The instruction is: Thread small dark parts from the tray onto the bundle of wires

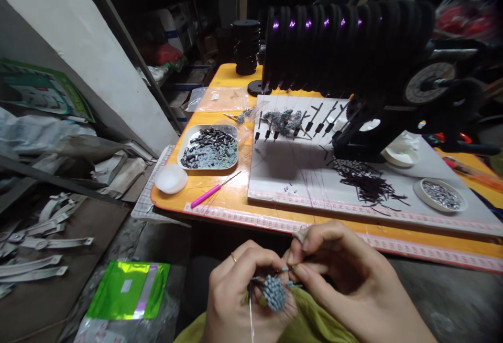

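Note:
Low in the view, in front of the table edge, my left hand (239,290) is closed round a bundle of grey-blue beads (274,293) on thin dark wires. My right hand (346,275) pinches a fine wire end just above that bundle, thumb and forefinger pressed together. A ring sits on one left finger. Both hands hover over my lap, where olive-green cloth (310,322) shows.
An orange table (220,185) carries a grey board (314,175), a metal tray of black and grey beads (209,147), a pink-handled needle (212,191), a white lid (171,179), a small dish of beads (442,194) and a black spool rack (346,44). A green foil bag (128,290) lies on the floor.

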Demonstrator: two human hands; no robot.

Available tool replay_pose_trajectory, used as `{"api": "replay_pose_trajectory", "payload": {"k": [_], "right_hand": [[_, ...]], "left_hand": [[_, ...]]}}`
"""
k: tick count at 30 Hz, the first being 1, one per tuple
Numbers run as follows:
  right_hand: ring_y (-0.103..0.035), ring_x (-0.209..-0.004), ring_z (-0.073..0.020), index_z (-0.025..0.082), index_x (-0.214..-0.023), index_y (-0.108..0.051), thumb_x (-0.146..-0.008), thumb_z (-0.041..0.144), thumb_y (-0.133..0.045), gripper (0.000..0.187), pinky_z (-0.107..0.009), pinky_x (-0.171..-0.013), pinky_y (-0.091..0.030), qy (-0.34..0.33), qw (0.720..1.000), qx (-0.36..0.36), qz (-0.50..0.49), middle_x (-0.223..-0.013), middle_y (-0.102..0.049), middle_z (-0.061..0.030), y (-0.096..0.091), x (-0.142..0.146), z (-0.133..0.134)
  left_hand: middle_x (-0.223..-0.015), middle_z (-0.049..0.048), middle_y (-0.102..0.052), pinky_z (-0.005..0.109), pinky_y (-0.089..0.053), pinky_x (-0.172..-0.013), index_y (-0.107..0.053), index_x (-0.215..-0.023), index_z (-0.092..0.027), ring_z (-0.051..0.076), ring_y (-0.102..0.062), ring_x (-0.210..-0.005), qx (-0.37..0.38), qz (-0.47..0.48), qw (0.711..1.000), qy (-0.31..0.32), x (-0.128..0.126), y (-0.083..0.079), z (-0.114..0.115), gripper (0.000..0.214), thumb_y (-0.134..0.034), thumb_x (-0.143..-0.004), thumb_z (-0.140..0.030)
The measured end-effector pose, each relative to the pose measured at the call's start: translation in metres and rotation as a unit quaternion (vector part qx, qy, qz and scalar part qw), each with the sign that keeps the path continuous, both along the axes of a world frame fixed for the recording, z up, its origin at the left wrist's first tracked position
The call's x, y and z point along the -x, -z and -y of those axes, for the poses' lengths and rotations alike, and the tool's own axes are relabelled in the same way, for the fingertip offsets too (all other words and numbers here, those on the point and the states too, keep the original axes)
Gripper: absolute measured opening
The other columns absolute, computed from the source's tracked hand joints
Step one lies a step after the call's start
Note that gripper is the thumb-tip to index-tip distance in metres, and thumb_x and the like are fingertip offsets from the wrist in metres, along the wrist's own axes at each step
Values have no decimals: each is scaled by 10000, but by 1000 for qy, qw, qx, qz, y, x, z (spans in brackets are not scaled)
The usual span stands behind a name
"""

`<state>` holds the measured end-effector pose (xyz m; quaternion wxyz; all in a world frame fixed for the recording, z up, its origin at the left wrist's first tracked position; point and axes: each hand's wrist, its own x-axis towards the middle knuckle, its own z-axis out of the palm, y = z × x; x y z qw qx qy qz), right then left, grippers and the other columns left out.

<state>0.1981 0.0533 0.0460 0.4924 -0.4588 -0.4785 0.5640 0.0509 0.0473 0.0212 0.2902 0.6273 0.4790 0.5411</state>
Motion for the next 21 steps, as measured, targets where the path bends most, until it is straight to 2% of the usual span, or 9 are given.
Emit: {"api": "replay_pose_trajectory", "payload": {"k": [9, 13, 21], "right_hand": [[-682, -739, -99, 275, -833, -632, -828, 245, -736, 108, -143, -672, -575, 6, 1000, 5, 1, -791, -670, 35, -2, 2, 1], [-690, -740, -83, 289, -839, -645, -825, 234, -745, 114, -126, -713, -572, 17, 1000, 0, -3, -783, -673, 50, 0, 1, 2], [-696, -772, -98, 295, -871, -638, -829, 258, -749, 124, -143, -719, -581, 24, 999, 8, -20, -811, -684, 40, 2, 1, 3]], "left_hand": [[-661, -39, -566, 203, -383, -516, -594, -821, -232, 102, -505, -550, 27, 25, 999, 37, 3, 4, 4, 180, -644, -721, -91], [-667, -49, -578, 185, -410, -546, -597, -799, -228, 88, -532, -564, 13, 13, 1000, 15, 1, 2, 3, 219, -600, -702, -32], [-621, -73, -562, 161, -407, -509, -564, -731, -224, 68, -525, -519, 7, 30, 999, -31, -6, 5, -2, 187, -597, -684, -46]]}}
